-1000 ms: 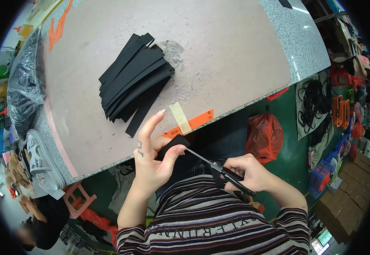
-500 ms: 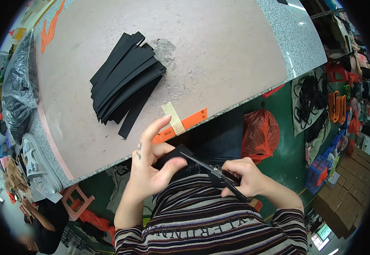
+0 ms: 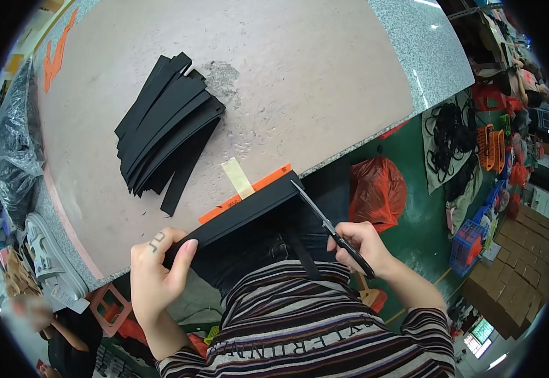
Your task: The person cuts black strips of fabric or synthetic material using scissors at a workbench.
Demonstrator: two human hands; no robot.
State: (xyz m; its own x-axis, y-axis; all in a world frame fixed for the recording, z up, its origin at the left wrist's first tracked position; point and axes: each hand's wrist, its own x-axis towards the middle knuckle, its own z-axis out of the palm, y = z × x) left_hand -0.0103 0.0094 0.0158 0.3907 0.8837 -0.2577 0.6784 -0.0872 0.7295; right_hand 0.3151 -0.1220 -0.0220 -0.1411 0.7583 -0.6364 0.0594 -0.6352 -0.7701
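Person's left hand is clenched on one end of a black strip, which is held straight along the near edge of the table, just below the orange label. The right hand grasps scissors, with the tip at the strip's far end. Judged: the trim on this strip is not yet finished. A pile of strips lies toward the table's left edge. Whether those are finished cannot be told.
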